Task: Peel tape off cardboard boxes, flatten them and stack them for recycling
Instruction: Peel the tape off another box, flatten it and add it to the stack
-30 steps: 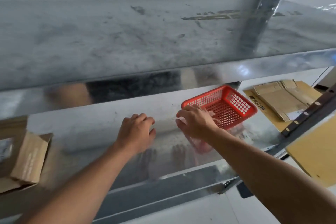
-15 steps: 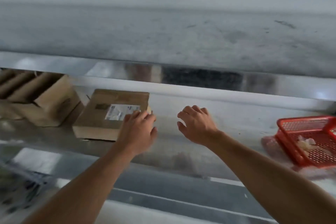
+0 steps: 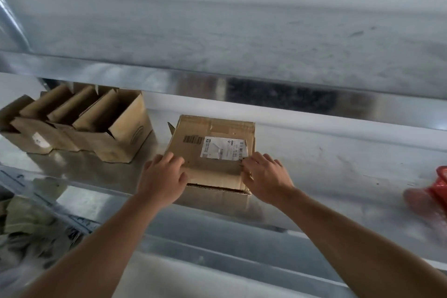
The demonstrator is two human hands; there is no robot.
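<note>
Nearest the camera, two bare forearms reach up and forward to the shiny sheet-metal shelf (image 3: 326,172).

**Hands.** The left hand (image 3: 160,176) rests on the near-left corner of the closed brown cardboard box (image 3: 212,169). The right hand (image 3: 264,178) rests on its near-right corner. On both, the fingers lie nearly straight across the top face, and no closed grip shows.

**Workpiece.** The box sits flat at the front edge of the shelf, between the two hands. A white printed shipping label (image 3: 222,147) is stuck to its top (tape is hard to make out at this sharpness).

**Handling, as judged.**
- The corrugated walls should be stiff along the edges and yield in mid-panel.
- The box looks light enough for two hands.
- The metal under it is smooth, so the box should slide readily.
- Take hold at the two opposite side walls, low, with thumbs on the front face.
- Avoid the loose-looking flap edge at the front.

**Containers.**
- The closed box hides its contents.
- Farther left stands a row of open brown cardboard boxes (image 3: 79,123) with their flaps up. Their interiors are dark, and nothing is visible inside.
- At the far right edge is a blurred red plastic basket (image 3: 441,181). Its contents cannot be told.
</note>
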